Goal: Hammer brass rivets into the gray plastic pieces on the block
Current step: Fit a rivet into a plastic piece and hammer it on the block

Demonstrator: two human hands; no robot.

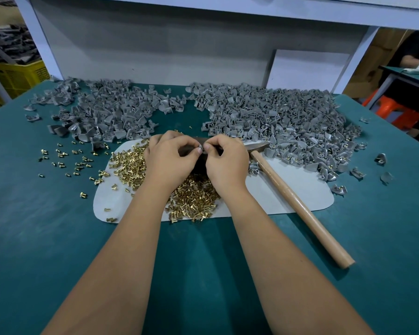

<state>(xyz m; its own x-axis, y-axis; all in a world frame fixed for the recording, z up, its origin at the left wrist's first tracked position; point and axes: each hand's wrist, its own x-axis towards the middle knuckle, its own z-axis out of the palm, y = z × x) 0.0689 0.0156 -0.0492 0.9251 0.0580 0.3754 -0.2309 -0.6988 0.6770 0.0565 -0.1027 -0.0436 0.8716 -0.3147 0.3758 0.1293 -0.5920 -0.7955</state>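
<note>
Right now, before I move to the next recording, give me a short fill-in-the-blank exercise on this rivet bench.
1. The hammer lies on the table with its handle made of ____.
2. Both hands, the left hand and the right hand, pinch a small ____ plastic piece between them.
3. The brass rivets are heaped on a ____ mat.
4. The hammer lies to the ____ of the hands.

Missing words: wood; gray; white; right

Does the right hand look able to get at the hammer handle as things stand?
Probably yes. The hammer lies free on the white mat just right of the right hand, nothing on its handle. But that hand is busy pinching a gray piece together with the left hand.
</note>
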